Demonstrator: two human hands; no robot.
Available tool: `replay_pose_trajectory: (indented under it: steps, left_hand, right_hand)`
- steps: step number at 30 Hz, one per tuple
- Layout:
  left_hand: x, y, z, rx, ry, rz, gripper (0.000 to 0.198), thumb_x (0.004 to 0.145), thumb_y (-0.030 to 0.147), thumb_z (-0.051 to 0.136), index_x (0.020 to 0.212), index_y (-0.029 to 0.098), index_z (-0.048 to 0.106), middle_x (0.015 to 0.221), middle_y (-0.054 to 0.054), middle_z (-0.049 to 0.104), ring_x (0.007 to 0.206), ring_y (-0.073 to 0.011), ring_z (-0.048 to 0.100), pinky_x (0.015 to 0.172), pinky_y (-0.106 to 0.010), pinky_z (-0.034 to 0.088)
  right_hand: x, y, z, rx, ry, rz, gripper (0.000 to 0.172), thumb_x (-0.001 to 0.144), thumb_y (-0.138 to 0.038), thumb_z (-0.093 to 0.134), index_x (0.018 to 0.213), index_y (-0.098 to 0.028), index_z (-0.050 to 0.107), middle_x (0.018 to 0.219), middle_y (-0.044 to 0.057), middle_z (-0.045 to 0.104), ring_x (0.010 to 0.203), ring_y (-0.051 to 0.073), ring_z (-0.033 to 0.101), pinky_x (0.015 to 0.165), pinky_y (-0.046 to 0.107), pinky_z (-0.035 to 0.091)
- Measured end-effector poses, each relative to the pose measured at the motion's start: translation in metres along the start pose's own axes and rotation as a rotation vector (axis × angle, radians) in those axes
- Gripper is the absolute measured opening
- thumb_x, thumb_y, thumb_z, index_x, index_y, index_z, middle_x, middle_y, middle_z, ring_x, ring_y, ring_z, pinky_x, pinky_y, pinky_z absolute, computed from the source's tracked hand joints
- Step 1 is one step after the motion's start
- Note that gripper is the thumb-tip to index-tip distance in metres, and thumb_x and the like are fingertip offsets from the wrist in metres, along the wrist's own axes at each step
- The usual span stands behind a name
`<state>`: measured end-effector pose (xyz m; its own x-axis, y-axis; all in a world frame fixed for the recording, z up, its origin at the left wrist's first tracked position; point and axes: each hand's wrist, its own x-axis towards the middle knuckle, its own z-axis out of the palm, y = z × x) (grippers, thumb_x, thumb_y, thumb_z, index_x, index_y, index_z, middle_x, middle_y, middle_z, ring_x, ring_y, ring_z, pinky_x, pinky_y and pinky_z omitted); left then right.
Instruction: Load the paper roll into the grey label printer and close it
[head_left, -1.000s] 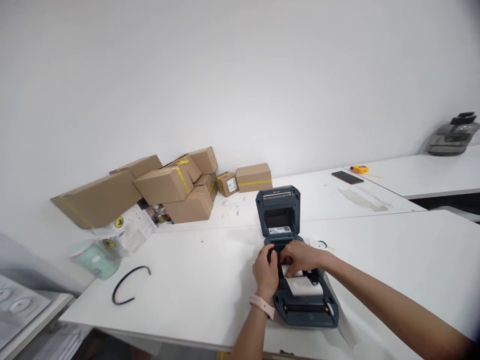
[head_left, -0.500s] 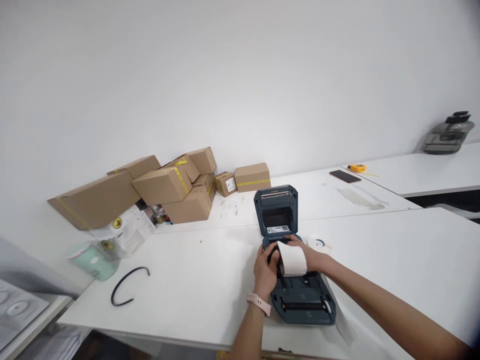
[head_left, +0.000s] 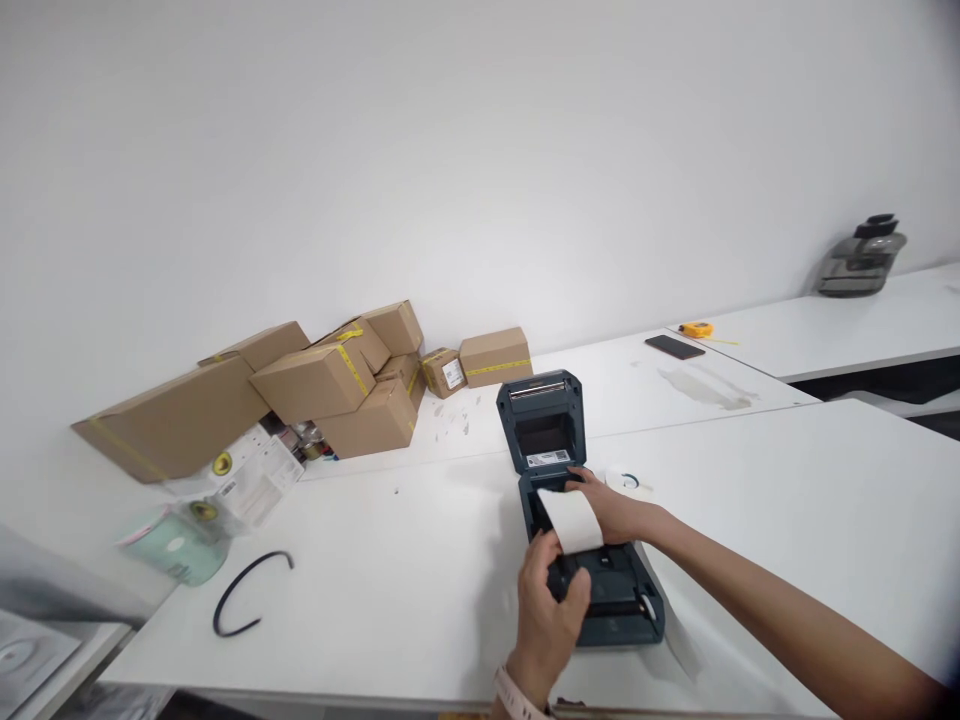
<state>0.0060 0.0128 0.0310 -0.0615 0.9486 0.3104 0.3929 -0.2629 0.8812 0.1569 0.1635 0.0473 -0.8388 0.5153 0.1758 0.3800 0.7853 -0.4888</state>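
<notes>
A dark blue label printer (head_left: pixel 600 600) sits open on the white table (head_left: pixel 390 590), its lid (head_left: pixel 541 420) tipped up at the back. My right hand (head_left: pixel 619 508) grips a white label roll (head_left: pixel 571 518) over the printer's paper bay. Nearer to me, my left hand (head_left: pixel 549 612) rests on the printer's front left part, fingers curled against it. A pink watch strap shows on my left wrist.
Several taped cardboard boxes (head_left: pixel 322 385) are piled against the wall at the left, with a green roll (head_left: pixel 176 545) and packets below them. A black curved band (head_left: pixel 247 590) lies on the table. A phone (head_left: pixel 674 346), a yellow tape measure (head_left: pixel 697 329) and another machine (head_left: pixel 859 258) sit further right.
My right hand lifted the white label roll up out of the printer's bay. My left hand slid from beside the roll toward me, onto the printer's front. The view drifted slightly.
</notes>
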Motion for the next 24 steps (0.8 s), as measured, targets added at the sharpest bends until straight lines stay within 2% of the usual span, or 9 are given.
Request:
replay_pose_trajectory:
  steps: [2, 5, 9, 11, 13, 16, 18, 20, 24]
  left_hand:
    - [-0.012, -0.001, 0.008, 0.074, -0.005, 0.091, 0.03, 0.085, 0.019, 0.064, 0.114, 0.023, 0.071, 0.111, -0.009, 0.075, 0.104, -0.0235, 0.069, 0.105, -0.042, 0.05]
    - [-0.026, -0.008, 0.019, 0.202, 0.053, 0.348, 0.012, 0.085, 0.018, 0.065, 0.088, 0.024, 0.075, 0.084, -0.004, 0.078, 0.087, -0.0223, 0.073, 0.102, -0.049, 0.052]
    - [-0.044, -0.014, 0.024, 0.293, 0.131, 0.558, 0.013, 0.088, 0.019, 0.064, 0.082, 0.026, 0.072, 0.079, -0.001, 0.079, 0.084, -0.0209, 0.074, 0.087, -0.042, 0.061]
    - [-0.052, -0.015, 0.023, 0.328, 0.156, 0.593, 0.015, 0.09, 0.019, 0.061, 0.083, 0.027, 0.071, 0.08, 0.0, 0.079, 0.083, -0.02, 0.075, 0.087, -0.041, 0.061]
    - [-0.057, -0.015, 0.025, 0.355, 0.192, 0.598, 0.017, 0.091, 0.018, 0.057, 0.084, 0.027, 0.07, 0.08, -0.001, 0.079, 0.081, -0.0193, 0.074, 0.087, -0.041, 0.061]
    - [-0.063, -0.019, 0.031, 0.401, 0.236, 0.617, 0.02, 0.092, 0.018, 0.052, 0.084, 0.026, 0.069, 0.082, -0.003, 0.08, 0.08, -0.0188, 0.074, 0.087, -0.04, 0.061]
    - [-0.069, -0.022, 0.037, 0.432, 0.295, 0.623, 0.023, 0.093, 0.016, 0.049, 0.085, 0.026, 0.068, 0.085, -0.004, 0.08, 0.08, -0.019, 0.074, 0.088, -0.04, 0.06]
    - [-0.075, -0.024, 0.041, 0.471, 0.342, 0.597, 0.024, 0.092, 0.014, 0.049, 0.086, 0.026, 0.068, 0.088, -0.005, 0.08, 0.081, -0.0195, 0.073, 0.092, -0.042, 0.058]
    - [-0.084, -0.023, 0.042, 0.563, 0.335, 0.542, 0.019, 0.088, 0.015, 0.057, 0.089, 0.029, 0.07, 0.092, -0.006, 0.08, 0.084, -0.0223, 0.074, 0.094, -0.045, 0.056]
  right_hand:
    - [-0.003, -0.006, -0.004, -0.024, -0.036, 0.0, 0.01, 0.07, -0.022, 0.068, 0.076, -0.021, 0.076, 0.077, 0.007, 0.074, 0.094, 0.029, 0.065, 0.113, 0.061, 0.021]
    - [-0.009, -0.015, -0.008, -0.027, -0.039, -0.002, 0.016, 0.078, -0.023, 0.065, 0.085, -0.022, 0.079, 0.084, 0.008, 0.076, 0.099, 0.029, 0.066, 0.113, 0.06, 0.021]
    - [-0.014, -0.025, -0.018, 0.006, 0.086, -0.016, 0.018, 0.086, -0.028, 0.061, 0.086, -0.025, 0.079, 0.086, 0.004, 0.078, 0.089, 0.024, 0.069, 0.106, 0.048, 0.038]
    - [-0.014, -0.029, -0.027, 0.025, 0.242, -0.002, 0.025, 0.093, -0.033, 0.054, 0.093, -0.025, 0.078, 0.092, 0.006, 0.078, 0.09, 0.024, 0.069, 0.097, 0.044, 0.047]
    - [-0.009, -0.033, -0.042, 0.032, 0.45, 0.038, 0.035, 0.1, -0.037, 0.042, 0.107, -0.025, 0.074, 0.106, 0.01, 0.075, 0.102, 0.027, 0.065, 0.095, 0.046, 0.048]
    - [0.008, -0.035, -0.072, 0.056, 0.854, 0.101, 0.038, 0.102, -0.041, 0.038, 0.124, -0.027, 0.065, 0.124, 0.011, 0.067, 0.121, 0.029, 0.056, 0.106, 0.052, 0.041]
    - [0.024, -0.033, -0.094, 0.134, 1.004, 0.151, 0.04, 0.1, -0.047, 0.043, 0.129, -0.027, 0.063, 0.136, 0.01, 0.061, 0.133, 0.029, 0.048, 0.115, 0.051, 0.033]
    - [0.041, -0.029, -0.111, 0.233, 0.973, 0.206, 0.047, 0.099, -0.053, 0.042, 0.129, -0.024, 0.063, 0.143, 0.01, 0.057, 0.138, 0.03, 0.044, 0.118, 0.051, 0.029]
    - [0.053, -0.024, -0.126, 0.372, 0.834, 0.26, 0.059, 0.101, -0.059, 0.031, 0.112, -0.018, 0.072, 0.119, 0.012, 0.072, 0.115, 0.03, 0.064, 0.103, 0.049, 0.046]
